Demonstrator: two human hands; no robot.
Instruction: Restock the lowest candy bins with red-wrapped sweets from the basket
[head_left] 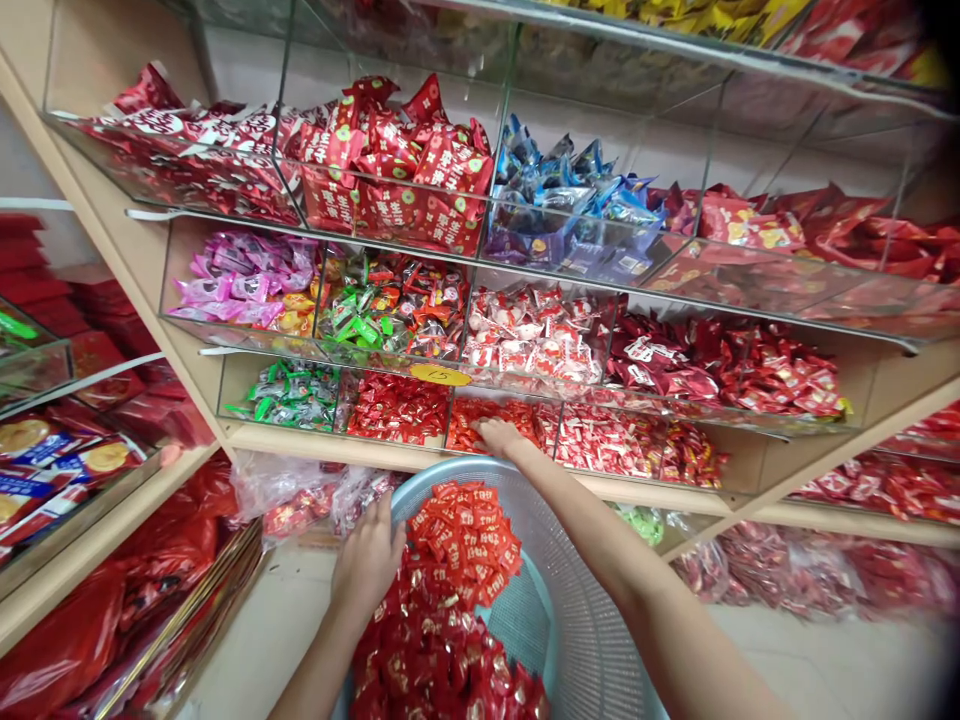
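A pale blue-green plastic basket (600, 600) stands in front of me below the shelves. Inside it lie orange-red wrapped candies (469, 540) at the far side and darker red wrapped candies (442, 650) nearer to me. The fingers of my left hand (371, 555) are closed over the basket's left rim. My right hand (499, 437) reaches across the basket into a clear bottom-shelf bin of orange-red candies (525, 418). Its fingers are stretched out to the left over those candies, with no candy visible in them; the fingertips are small and partly blurred.
Clear-fronted shelf bins hold pink packets (240, 280), blue packets (570, 200), green-wrapped candies (296, 390) and large red packets (397, 170). A yellow oval tag (441, 374) is on a shelf edge. Bagged candies (300, 500) lie under the bottom shelf. More shelving flanks both sides.
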